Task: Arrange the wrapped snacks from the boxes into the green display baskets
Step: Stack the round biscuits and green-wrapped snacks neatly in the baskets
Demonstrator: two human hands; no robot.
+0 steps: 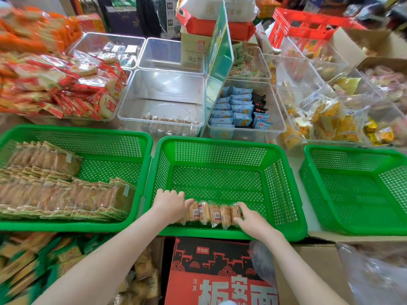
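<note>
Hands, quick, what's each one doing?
Left hand: holds the left end of the snack row.
Right hand: holds its right end.

The setting is a crowded shop stall under bright, even light that leaves only soft shadows. A white counter carries clear plastic tubs set edge to edge in rows, and a green sign board stands on its edge between two of the rows, leaning slightly. Behind them a red plastic crate sits at the back right among blurred stacked goods, and a pale strip, wall or floor, shows at the top left.
</note>
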